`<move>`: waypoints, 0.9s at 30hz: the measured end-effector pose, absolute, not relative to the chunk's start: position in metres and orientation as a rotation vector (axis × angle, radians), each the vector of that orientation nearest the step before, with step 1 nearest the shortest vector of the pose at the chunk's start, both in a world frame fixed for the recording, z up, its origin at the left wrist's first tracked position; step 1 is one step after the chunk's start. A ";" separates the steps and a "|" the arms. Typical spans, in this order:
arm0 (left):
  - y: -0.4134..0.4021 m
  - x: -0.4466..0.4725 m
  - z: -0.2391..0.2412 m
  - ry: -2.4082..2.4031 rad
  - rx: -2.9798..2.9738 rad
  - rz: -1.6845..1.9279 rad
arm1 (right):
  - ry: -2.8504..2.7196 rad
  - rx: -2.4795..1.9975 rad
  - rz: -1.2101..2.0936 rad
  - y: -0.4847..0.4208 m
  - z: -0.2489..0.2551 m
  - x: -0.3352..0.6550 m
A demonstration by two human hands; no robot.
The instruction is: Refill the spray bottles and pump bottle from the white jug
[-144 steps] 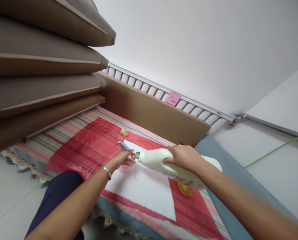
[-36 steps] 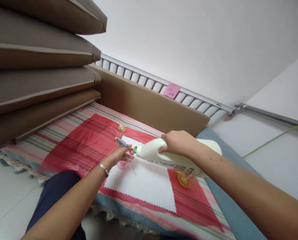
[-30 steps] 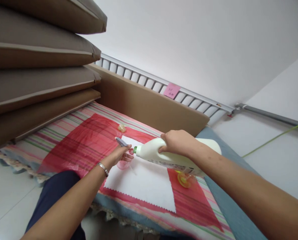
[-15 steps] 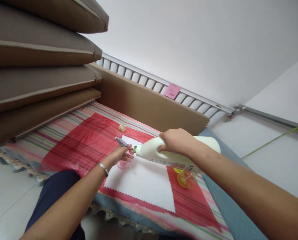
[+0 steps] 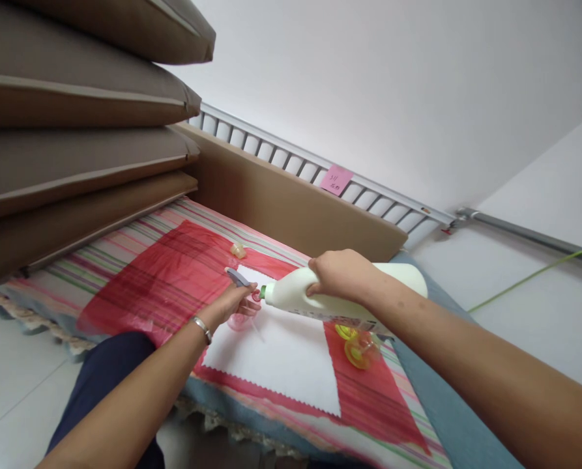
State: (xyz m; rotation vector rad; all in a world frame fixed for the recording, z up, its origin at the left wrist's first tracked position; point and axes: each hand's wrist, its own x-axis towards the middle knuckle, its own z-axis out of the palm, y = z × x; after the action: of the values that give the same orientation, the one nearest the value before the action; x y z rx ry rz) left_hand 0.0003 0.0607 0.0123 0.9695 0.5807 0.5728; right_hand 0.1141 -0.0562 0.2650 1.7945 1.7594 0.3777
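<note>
My right hand [image 5: 337, 268] is wrapped round the handle of a pale green detergent bottle [image 5: 398, 277], which lies tilted nearly on its side. The bottle's green mouth points left, at the fingers of my left hand [image 5: 232, 301]. My left hand pinches a slim grey-blue handled tool [image 5: 236, 277]; its exact kind is unclear. A small red ring-shaped piece [image 5: 256, 295] sits between those fingers and the bottle mouth, and I cannot tell if it belongs to the tool. Beneath both hands lies a white zigzag-edged cloth [image 5: 281, 365]. A clear pink item [image 5: 239, 322] is partly hidden under my left hand.
Red translucent sheeting [image 5: 158, 273] covers part of the striped bedspread [image 5: 124, 244]. Yellow clear plastic pieces [image 5: 359, 352] lie right of the cloth, a small yellowish piece [image 5: 238, 250] behind it. Brown cushions [image 5: 85, 156] are stacked left; a brown board [image 5: 291, 202] stands behind.
The bottle and my right hand have shifted very slightly left and up. The left hand stays in place with its tool.
</note>
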 end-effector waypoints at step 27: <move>0.055 -0.007 0.020 0.594 1.011 0.608 | 1.766 1.771 0.405 -0.054 0.266 0.096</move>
State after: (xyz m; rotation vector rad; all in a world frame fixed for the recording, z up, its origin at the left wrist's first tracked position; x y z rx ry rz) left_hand -0.0073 0.0550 0.0198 1.0106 0.5942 0.6075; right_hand 0.0955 -0.0542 0.2660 1.7711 1.7661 0.4048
